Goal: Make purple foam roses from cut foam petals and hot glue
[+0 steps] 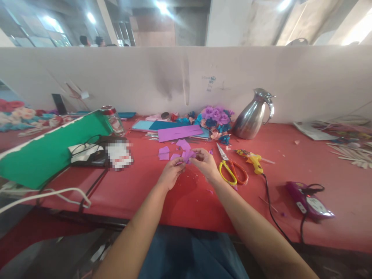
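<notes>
Between my fingertips, just above the red table (pixel 188 201), is a small purple paper piece (pixel 188 155) with petal-like edges. My left hand (pixel 171 173) pinches its lower left side, while my right hand (pixel 205 162) grips it from the right. Loose purple paper petals (pixel 164 153) lie on the table just beyond my left hand. Past them is a flat purple paper strip (pixel 180 133) on top of blue sheets (pixel 142 125). Scissors (pixel 229 170) with yellow and orange handles rest to the right of my right hand.
A yellow glue gun (pixel 253 161) and a purple power strip (pixel 309 201) lie on the right, joined by a black cord. Toward the back stand a metal jug (pixel 252 116), a bunch of paper flowers (pixel 216 118) and a glass jar (pixel 113 121). A green board (pixel 58 151) leans at left.
</notes>
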Demonstrator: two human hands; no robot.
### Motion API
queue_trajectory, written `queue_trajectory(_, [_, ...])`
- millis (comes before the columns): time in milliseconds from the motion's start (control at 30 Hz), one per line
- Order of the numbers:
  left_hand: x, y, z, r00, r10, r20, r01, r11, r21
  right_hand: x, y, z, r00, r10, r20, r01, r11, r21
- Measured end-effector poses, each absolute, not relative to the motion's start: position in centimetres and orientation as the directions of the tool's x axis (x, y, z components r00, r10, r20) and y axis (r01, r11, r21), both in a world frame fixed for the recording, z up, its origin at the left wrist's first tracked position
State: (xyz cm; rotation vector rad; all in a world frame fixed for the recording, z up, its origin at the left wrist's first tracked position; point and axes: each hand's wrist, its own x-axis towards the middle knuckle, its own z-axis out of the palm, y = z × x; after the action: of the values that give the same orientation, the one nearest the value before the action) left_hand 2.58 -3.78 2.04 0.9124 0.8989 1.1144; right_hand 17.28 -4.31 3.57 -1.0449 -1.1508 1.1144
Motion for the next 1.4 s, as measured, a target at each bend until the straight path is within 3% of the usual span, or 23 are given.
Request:
queue_trajectory(267, [2.5, -3.7, 2.2, 0.211, 0.97, -0.121, -0.391, 0.197, 0.899, 17.5, -4.4, 4.2, 0.064, 0.997, 0.054, -0.204, 0.066, -0.977])
queue_trajectory(567, [2.4, -3.6, 2.1, 0.175, 0.976, -0.129, -0.405, 0.19, 0.894, 17.3, -4.5, 4.4, -0.081, 0.984, -0.161, -0.274, -0.177, -0.945])
queue_trajectory(1133, [2.8, -3.9, 2.4, 0.117, 0.985, -0.13, -0.362, 0.164, 0.918, 17.2, -4.3, 3.5, -0.111, 0.989, -0.098, -0.193, -0.118, -0.974])
queue_trajectory(1400, [2.7, -3.8, 1.8, 0.088, 0.996, 0.004, -0.201, 0.014, 0.979, 17.1, -4.2, 3.2, -0.099, 0.993, -0.068, -0.207, -0.088, -0.974])
